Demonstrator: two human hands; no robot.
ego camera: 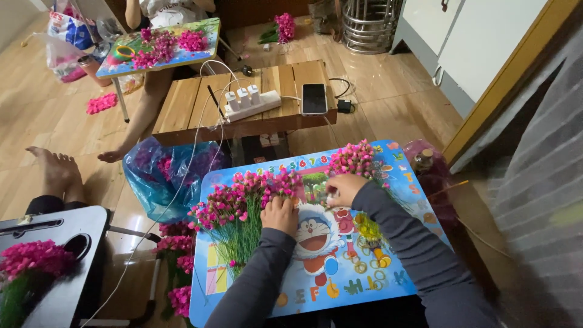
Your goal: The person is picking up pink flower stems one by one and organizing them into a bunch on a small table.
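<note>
Indoor scene under soft, even light, moderately bright in the upper half of the frame. Pale sheen on the wooden floor (pixel 388 91) at upper centre and upper left suggests light entering from the top of the frame. Glare on the dark phone screen (pixel 314 97). Lower right and bottom edge fall dim; the grey sleeves there lose detail. Shadows beneath the low wooden table (pixel 182 109) are soft-edged. Strong motion blur smears the right edge, where the grey wall (pixel 540 194) streaks. Wide-angle distortion bends straight lines near the corners. Centre of frame reasonably sharp; pink flowers (pixel 243 194) oversaturated, petals merging
</note>
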